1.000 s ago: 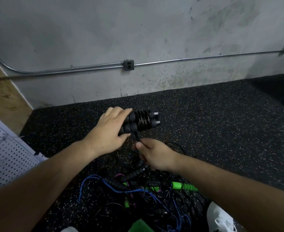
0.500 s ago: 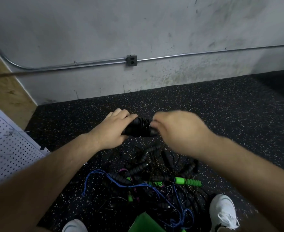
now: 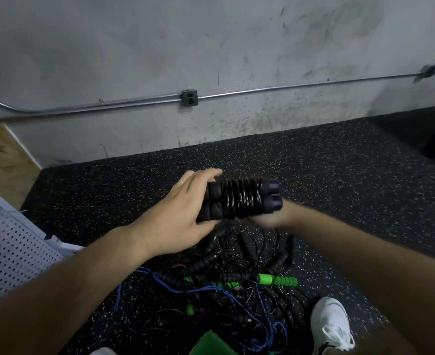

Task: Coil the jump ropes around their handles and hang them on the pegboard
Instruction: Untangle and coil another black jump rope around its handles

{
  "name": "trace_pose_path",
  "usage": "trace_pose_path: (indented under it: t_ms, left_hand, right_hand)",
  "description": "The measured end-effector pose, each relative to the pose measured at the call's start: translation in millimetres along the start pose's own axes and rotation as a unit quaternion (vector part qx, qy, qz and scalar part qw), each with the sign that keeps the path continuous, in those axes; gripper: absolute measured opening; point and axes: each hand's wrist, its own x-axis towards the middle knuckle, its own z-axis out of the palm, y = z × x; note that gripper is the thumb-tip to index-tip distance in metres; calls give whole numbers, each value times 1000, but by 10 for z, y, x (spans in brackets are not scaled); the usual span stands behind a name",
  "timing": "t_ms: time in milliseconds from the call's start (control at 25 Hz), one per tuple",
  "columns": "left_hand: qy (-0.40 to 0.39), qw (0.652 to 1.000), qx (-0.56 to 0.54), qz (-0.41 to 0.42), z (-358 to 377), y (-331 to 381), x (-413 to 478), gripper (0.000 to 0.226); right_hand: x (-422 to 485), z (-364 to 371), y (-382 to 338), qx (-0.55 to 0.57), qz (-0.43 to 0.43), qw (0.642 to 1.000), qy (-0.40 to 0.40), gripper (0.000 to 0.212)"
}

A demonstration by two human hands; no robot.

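My left hand [image 3: 183, 213] grips the left end of a pair of black foam jump-rope handles [image 3: 239, 198] held side by side, with black rope wound in several turns around their middle. My right hand [image 3: 267, 217] is below and behind the handles' right end, mostly hidden by them, fingers curled; I cannot see the rope in it. Below my hands a tangle of jump ropes [image 3: 224, 283] lies on the floor: black beaded handles, blue cord, and a green handle [image 3: 278, 280]. The white pegboard [image 3: 9, 249] leans at the left edge.
Black speckled rubber floor [image 3: 339, 175] runs to a grey concrete wall with a metal conduit and outlet box [image 3: 189, 98]. My white shoe [image 3: 330, 324] stands at the lower right, beside the pile. A green object [image 3: 211, 344] shows at the bottom edge. Wooden panel at far left.
My right hand went from under the handles, over their top, and back down under their right end, adding a turn of rope. The bundle rose slightly in view.
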Motion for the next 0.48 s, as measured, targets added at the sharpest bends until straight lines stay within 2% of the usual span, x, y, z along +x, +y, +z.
trace_pose_path:
  t_ms: [120,360,400,480]
  left_hand:
    - [7,997,73,-28,-17,-229,91,80]
    - [-56,978,198,-47,25,-567,174,66]
    - [-61,975,208,-46,32,-593,176,66]
    - [-67,972,220,-41,46,-613,181,66]
  right_hand:
    - [14,567,-65,-10,65,998,5,36]
    - [-225,940,-584,-19,119,991,-59,32]
    - [-300,926,-684,-55,119,989,-64,34]
    - [-444,814,-840,-238,62,969,-41,34]
